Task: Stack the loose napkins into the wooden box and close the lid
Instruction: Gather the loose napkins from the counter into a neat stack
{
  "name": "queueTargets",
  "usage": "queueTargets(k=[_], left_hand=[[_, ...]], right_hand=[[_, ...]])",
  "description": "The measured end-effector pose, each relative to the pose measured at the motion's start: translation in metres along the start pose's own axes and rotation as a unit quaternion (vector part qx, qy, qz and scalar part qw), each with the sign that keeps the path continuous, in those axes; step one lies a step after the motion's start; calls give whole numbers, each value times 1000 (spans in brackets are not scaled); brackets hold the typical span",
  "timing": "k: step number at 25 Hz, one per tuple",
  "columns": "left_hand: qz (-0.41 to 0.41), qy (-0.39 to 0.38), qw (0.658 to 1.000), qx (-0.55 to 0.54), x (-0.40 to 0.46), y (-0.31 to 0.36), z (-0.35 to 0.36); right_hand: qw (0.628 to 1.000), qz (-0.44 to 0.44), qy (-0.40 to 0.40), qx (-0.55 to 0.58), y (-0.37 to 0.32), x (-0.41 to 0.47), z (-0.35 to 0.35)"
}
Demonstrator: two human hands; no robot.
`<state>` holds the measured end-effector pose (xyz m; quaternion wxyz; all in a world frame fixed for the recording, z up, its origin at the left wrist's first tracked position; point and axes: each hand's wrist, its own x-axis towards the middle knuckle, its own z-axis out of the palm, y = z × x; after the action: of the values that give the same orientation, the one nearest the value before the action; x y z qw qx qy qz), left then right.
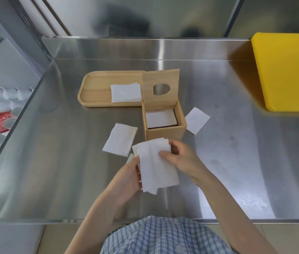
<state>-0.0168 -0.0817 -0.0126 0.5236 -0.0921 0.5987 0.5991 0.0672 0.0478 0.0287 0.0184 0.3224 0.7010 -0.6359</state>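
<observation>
My left hand (126, 177) and right hand (178, 158) both grip a napkin stack (154, 165) just in front of the open wooden box (164, 123).

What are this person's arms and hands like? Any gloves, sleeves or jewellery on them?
Both hands are bare: the left hand and the right hand wear no gloves, and no rings or watch show. Both forearms are uncovered, with no sleeve reaching them. The only clothing in view is a blue and white checked shirt at the bottom edge.
</observation>
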Motion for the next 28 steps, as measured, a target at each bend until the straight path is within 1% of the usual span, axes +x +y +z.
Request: queueTargets(k=[1, 3, 5, 8, 10, 12, 16, 17, 18, 21, 24, 26, 28], left_hand=[[9, -11, 1000, -14, -2, 0, -6], [37, -56, 998, -10, -12, 1, -17], [47, -81, 996, -8, -18, 5, -28], [24, -79, 996, 18, -12, 9, -39], [36, -85, 995, 46, -12, 10, -46], [55, -75, 993, 76, -12, 10, -52], [58, -38, 996, 55, -11, 14, -66], [58, -32, 997, 47, -12, 15, -69], [62, -25, 997, 38, -12, 15, -73], [71, -28, 997, 11, -13, 15, -81], [79, -23, 997, -5, -15, 13, -87], [82, -15, 996, -8, -16, 10, -90], [83, -6, 997, -8, -16, 7, -92]], right_hand=[[1000, 1, 12, -14, 0, 1, 5], [999, 3, 17, -29, -1, 6, 15], [999, -2, 22, -43, -3, 12, 23], [997, -12, 22, -66, -3, 20, 35], [996, -20, 23, -79, -1, 25, 43], [996, -24, 33, -80, 1, 30, 49], [996, -13, 69, -49, 9, 35, 51], [994, -7, 77, -72, 13, 37, 50], [989, -4, 86, -123, 19, 38, 49], [957, 13, 79, -279, 35, 42, 52], [902, 21, 51, -429, 39, 45, 63], [874, 12, 63, -481, 39, 47, 70], [867, 15, 73, -492, 38, 49, 75]])
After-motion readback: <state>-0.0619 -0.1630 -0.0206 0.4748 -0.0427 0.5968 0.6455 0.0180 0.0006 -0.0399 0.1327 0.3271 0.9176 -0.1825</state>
